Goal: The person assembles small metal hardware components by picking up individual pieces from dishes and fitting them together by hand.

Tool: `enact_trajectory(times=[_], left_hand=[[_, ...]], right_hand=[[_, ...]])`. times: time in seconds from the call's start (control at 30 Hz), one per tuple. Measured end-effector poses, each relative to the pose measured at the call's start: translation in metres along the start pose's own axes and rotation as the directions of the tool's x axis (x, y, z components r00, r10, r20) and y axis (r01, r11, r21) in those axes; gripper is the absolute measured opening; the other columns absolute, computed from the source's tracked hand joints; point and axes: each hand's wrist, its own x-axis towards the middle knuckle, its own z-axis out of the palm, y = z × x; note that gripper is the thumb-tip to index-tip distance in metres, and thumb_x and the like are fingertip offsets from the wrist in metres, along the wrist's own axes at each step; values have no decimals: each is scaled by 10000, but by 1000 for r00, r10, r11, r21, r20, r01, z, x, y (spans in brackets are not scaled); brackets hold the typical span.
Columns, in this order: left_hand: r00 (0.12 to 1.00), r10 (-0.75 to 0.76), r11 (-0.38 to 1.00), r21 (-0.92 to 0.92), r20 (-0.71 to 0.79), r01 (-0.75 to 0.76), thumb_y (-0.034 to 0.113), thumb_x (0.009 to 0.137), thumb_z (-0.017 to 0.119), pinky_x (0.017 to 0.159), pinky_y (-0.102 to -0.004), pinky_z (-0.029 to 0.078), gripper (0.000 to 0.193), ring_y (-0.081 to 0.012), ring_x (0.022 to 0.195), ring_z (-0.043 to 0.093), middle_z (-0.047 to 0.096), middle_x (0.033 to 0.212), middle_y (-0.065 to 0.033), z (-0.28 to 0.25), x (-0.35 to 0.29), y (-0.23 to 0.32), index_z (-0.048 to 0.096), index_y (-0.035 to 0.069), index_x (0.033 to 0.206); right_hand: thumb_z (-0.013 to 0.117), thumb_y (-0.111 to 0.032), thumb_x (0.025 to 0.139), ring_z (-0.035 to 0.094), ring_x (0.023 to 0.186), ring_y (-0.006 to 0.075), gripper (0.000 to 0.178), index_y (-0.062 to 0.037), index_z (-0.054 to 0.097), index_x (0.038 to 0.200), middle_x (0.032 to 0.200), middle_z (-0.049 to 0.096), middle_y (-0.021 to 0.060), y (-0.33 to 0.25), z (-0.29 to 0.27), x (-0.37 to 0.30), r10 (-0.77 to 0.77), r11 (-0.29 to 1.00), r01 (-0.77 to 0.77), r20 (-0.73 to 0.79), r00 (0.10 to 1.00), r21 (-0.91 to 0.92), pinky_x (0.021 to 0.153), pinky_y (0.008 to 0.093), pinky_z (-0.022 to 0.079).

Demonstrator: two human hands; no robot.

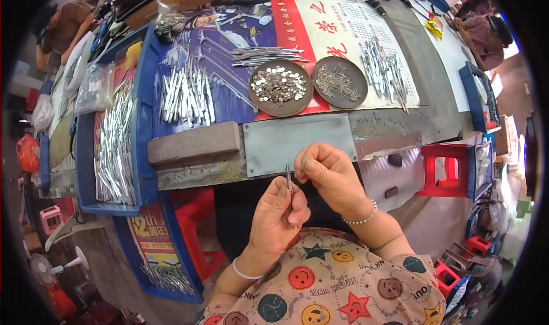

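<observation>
At grey workbench (374,129), with blue tray (145,147) at left, grey plate (300,139) on front edge, brown dishes (280,111) beyond. Curling left hand (273,213) closed, pinching right hand (329,166) nearly closed just beside; cannot tell any hold in right. Holding slim metal rod (288,173) in left, pointing away from body, near grey plate.

Chinese characters stand on the red-and-white poster (334,10), English lettering on the patterned garment (337,276), numerals on the yellow sheet (154,242).
</observation>
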Motion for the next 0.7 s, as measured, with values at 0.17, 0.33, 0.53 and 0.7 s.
enact_trajectory(times=[0.17,0.33,0.53,0.7], left_hand=[[999,52,998,16,12,-53,247,954,524,507,-197,346,163,-60,549,412,479,745,4,-6,-1,-1,518,89,994],[994,107,993,-55,22,-106,240,947,535,562,-206,371,148,-90,623,453,501,774,-21,-4,0,1,512,94,933],[991,134,989,-61,9,-133,229,933,559,569,-198,384,137,-93,631,459,498,775,-17,-9,2,-1,510,103,914],[968,250,966,68,8,-250,187,918,586,574,-207,406,140,-92,631,471,510,757,-19,-15,2,-5,491,89,884]], right_hand=[[591,-145,918,502,750,72,167,-12,520,844,902,532,32,13,20,-4,-72,996,69,-59,996,-54,686,221,452],[577,-112,920,515,647,40,155,-3,504,839,898,527,40,12,38,-6,-48,997,41,-114,992,-64,559,171,457],[589,-152,920,457,640,41,201,-21,486,807,864,517,49,10,46,-6,-54,991,36,-149,987,-127,585,166,412],[622,-108,881,495,652,85,169,-9,505,810,841,536,68,22,42,-6,-289,890,218,-126,949,-400,576,207,430]])
